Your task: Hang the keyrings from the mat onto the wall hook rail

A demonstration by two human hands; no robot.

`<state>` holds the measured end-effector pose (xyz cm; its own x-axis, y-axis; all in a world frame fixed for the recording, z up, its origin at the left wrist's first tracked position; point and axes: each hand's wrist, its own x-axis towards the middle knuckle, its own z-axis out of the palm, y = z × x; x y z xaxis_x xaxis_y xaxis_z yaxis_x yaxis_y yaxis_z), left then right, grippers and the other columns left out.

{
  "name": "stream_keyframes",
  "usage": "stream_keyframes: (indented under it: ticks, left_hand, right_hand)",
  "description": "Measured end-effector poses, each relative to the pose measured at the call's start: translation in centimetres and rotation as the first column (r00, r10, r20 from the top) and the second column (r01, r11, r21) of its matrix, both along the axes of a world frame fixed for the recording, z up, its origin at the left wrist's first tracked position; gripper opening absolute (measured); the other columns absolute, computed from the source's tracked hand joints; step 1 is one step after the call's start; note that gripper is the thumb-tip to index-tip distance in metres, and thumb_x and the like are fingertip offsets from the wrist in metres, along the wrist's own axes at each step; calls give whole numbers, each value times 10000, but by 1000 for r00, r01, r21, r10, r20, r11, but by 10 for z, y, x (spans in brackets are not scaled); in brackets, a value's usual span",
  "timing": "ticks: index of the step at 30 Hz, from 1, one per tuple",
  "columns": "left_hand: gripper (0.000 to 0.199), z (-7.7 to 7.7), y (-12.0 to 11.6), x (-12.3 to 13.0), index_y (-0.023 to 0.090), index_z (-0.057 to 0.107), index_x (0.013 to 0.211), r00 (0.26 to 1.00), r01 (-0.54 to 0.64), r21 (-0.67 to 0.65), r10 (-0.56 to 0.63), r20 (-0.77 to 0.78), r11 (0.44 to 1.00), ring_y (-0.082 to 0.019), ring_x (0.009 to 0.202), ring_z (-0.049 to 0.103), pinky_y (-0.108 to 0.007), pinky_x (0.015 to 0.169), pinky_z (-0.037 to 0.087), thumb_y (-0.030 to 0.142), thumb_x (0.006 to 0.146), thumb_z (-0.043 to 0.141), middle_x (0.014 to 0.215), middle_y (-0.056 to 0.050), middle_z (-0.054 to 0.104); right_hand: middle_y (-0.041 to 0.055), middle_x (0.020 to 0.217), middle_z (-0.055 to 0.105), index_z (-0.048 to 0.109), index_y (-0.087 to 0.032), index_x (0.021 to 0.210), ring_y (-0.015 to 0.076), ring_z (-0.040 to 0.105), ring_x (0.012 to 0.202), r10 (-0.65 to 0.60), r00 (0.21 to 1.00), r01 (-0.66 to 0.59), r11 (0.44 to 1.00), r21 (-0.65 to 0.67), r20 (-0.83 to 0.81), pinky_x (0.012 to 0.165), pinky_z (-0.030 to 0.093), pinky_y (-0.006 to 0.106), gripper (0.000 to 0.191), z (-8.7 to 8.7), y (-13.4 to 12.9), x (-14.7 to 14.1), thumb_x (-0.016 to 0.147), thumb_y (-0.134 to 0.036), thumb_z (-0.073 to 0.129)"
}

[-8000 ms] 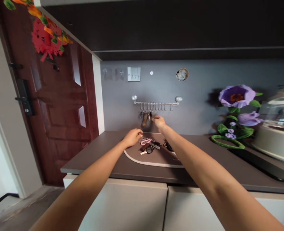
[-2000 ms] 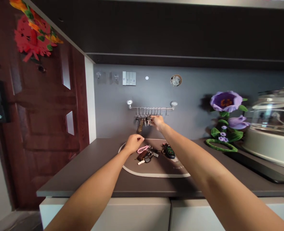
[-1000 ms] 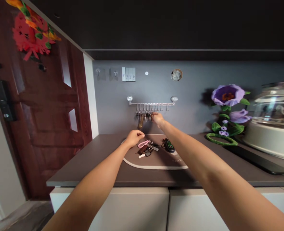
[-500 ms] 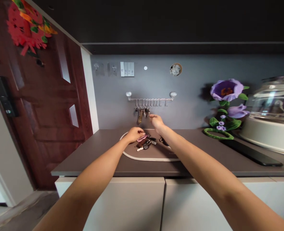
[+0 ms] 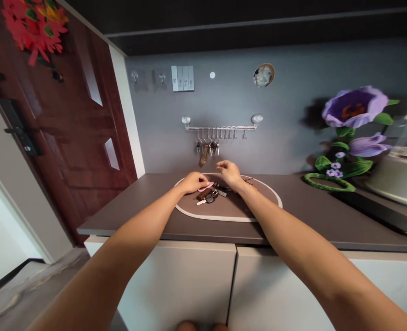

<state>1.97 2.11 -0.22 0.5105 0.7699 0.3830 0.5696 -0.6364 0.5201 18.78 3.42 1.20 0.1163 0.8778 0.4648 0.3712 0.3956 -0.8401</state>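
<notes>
My left hand (image 5: 192,182) is low over the oval mat, its fingers closed on a pink strap (image 5: 206,186) at the edge of a pile of keys (image 5: 210,198). A brown piece and a white tag show in that pile. My right hand (image 5: 229,173) hovers just above the mat, half curled with thumb and fingertips slightly apart, and I see nothing in it. Up and left of it, several bunches of keys (image 5: 204,154), one with a tan fob, hang from a clear hook rail (image 5: 220,128) on the wall.
A brown oval mat (image 5: 231,219) with a pale rim lies on the dark counter (image 5: 121,216). To the right stand purple plush flowers (image 5: 357,110), a black slab-like object (image 5: 379,214) and a pale appliance (image 5: 399,174). A dark shelf (image 5: 224,37) overhangs; a red-brown door (image 5: 69,138) is at left.
My right hand has drawn down and away from the hanging keys. My left hand stays at the pink strap. The view has tilted and moved closer to the counter.
</notes>
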Motion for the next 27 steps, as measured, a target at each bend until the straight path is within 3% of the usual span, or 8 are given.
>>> stream_keyframes:
  ticks: [6,11,17,20,23,27]
  left_hand:
    - [256,-3,3,-1,145,676,687,999,-34,35,34,-16,999,-131,620,525,-227,599,363,344,705,516,684,-24,646]
    - [235,-1,0,0,142,655,694,991,-127,38,126,46,991,-133,635,516,-230,591,359,343,700,536,710,-27,640]
    - [196,1,-1,0,126,615,691,955,-192,-130,216,205,973,-117,613,497,-233,593,380,301,710,528,671,-23,611]
    - [163,0,1,1,118,575,673,890,-106,-308,228,394,946,-105,601,515,-246,637,421,273,713,545,634,-21,589]
    - [127,3,1,3,113,529,647,776,49,-458,255,577,888,-105,637,561,-274,713,453,211,727,548,664,-40,593]
    - [63,9,-3,4,112,505,684,652,162,-507,294,699,846,-120,669,599,-323,767,467,126,744,516,743,-70,617]
  right_hand:
    - [42,816,629,604,-159,765,122,560,780,-43,988,44,999,-4,147,815,409,271,156,3,-11,-6,702,-63,499]
    - [32,769,621,605,-165,756,124,552,754,-39,987,35,999,29,158,821,403,276,178,3,-12,-7,690,-38,498]
    - [40,764,616,600,-154,798,126,548,735,-39,981,36,999,20,189,784,412,263,224,4,-14,-9,676,-4,487]
    - [40,776,618,601,-157,804,126,552,745,-31,985,29,999,15,170,790,411,263,224,4,-15,-10,676,-8,493]
    - [44,797,622,603,-159,809,129,559,765,-25,986,22,1000,21,165,809,405,268,210,3,-15,-10,685,-23,501]
    - [48,837,625,605,-164,801,134,561,800,-19,986,12,999,45,168,832,394,277,181,4,-17,-12,700,-51,508]
